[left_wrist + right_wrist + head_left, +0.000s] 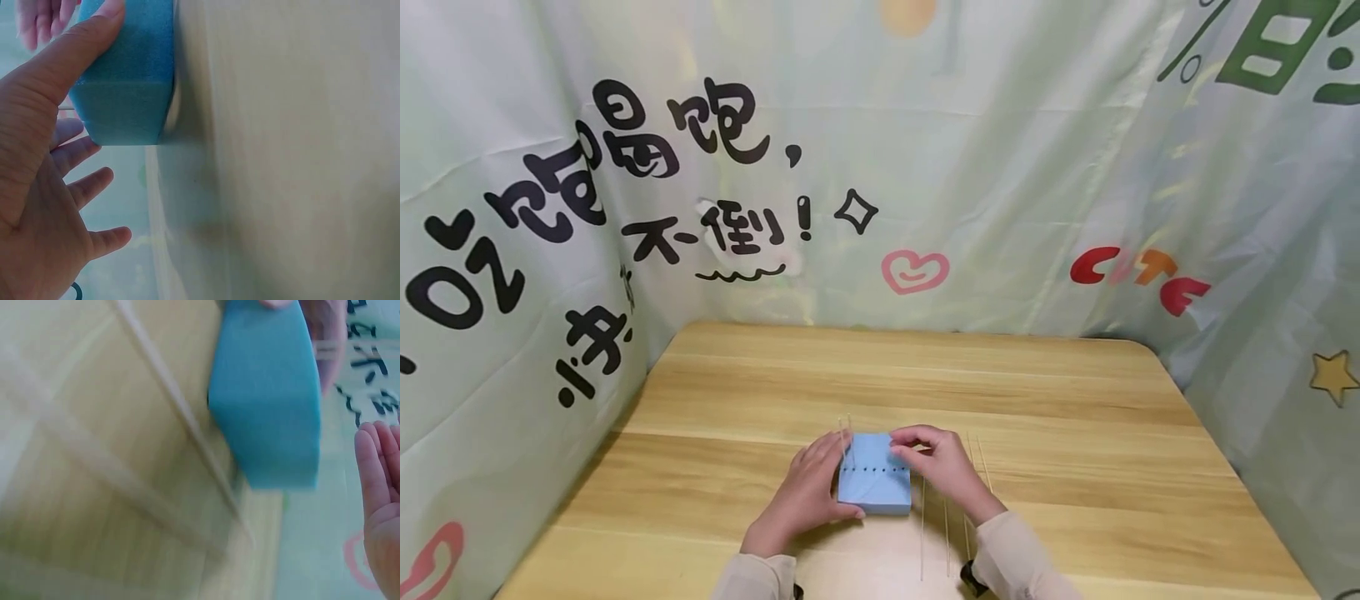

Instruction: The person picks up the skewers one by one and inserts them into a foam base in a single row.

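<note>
Blue foam-like block (875, 493), with a row of dark holes (874, 469), one; location: on the pale wood-grain table (737, 383), between the hands. Thin pale sticks, two, upright at the row's left end; further sticks (947, 533), loose, right of block. Left hand (808, 483): thumb and forefinger pinching the block, remaining fingers spread. Right hand (947, 462): at the block's right far corner, fingers extended, no stick visible in them. Step, as judged: filling the holes. Next move probably calls for picking up a loose stick, block held steady.
</note>
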A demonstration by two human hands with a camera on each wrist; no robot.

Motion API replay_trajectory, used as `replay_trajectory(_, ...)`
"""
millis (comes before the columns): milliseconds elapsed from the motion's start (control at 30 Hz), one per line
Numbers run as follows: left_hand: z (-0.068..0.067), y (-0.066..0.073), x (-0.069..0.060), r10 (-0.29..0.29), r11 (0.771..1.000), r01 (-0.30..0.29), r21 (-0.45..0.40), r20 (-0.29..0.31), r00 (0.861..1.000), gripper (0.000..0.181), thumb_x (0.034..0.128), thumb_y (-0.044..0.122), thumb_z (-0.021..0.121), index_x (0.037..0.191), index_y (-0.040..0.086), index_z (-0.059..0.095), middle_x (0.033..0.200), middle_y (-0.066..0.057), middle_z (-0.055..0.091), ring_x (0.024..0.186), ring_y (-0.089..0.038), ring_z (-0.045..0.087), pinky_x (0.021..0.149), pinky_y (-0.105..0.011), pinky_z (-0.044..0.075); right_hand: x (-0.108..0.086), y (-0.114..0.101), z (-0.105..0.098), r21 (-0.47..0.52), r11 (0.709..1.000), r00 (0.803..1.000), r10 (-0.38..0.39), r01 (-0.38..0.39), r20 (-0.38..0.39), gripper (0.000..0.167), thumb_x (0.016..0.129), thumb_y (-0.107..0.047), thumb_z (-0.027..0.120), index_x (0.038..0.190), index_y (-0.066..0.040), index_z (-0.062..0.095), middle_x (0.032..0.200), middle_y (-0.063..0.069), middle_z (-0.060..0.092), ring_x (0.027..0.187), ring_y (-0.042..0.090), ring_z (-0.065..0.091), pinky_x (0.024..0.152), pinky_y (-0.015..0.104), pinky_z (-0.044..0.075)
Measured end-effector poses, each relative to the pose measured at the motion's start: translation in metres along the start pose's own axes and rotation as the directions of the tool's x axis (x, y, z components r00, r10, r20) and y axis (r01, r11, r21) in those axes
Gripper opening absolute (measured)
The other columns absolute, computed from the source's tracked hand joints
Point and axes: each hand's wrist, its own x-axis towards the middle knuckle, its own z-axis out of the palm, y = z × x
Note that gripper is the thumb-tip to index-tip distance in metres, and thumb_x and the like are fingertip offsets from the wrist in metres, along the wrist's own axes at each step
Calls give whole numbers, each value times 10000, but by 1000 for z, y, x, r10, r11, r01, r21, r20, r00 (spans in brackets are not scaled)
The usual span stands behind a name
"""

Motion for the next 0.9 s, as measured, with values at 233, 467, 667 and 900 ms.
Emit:
replay_trajectory(233, 0, 0, -2, -11, 1000, 10, -23, -15, 1000, 1117, 588, 470, 853, 1477, 77, 304, 1515, -103, 314, 1388, -317, 259, 1090, -599, 173, -18, 12, -51, -39, 988, 983, 146, -151, -112, 214, 843, -119, 707, 1010, 14, 685, 905, 77, 690, 826, 142, 644, 696, 228, 544)
replay_trajectory(467, 1, -1, -1, -2, 1000, 2, -12, -9, 1000, 1117, 587, 468, 855, 1474, 66, 308, 1509, -116, 324, 1385, -324, 263, 1087, -600, 181, -42, 35, -85, -250, 939, 960, 184, -235, -211, 108, 806, -61, 729, 902, -25, 693, 765, -1, 636, 730, 88, 574, 634, 210, 493)
replay_trajectory(667, 0, -1, 0, 4, 1000, -4, -6, -12, 1000, 1119, 586, 458, 862, 1471, 54, 309, 1502, -134, 333, 1378, -340, 272, 1081, -603, 191, -54, 46, -93, -277, 917, 945, 225, -287, -236, 85, 803, -36, 722, 874, -13, 681, 740, 1, 612, 670, 82, 529, 588, 203, 472)
replay_trajectory(900, 1, 0, 0, 3, 1000, -3, -5, -8, 1000, 1121, 586, 462, 859, 1471, 51, 308, 1503, -124, 333, 1377, -336, 274, 1088, -587, 192, -59, 50, -91, -224, 909, 925, 302, -353, -233, 101, 796, -29, 724, 874, -7, 664, 751, 16, 625, 665, 105, 559, 566, 204, 491)
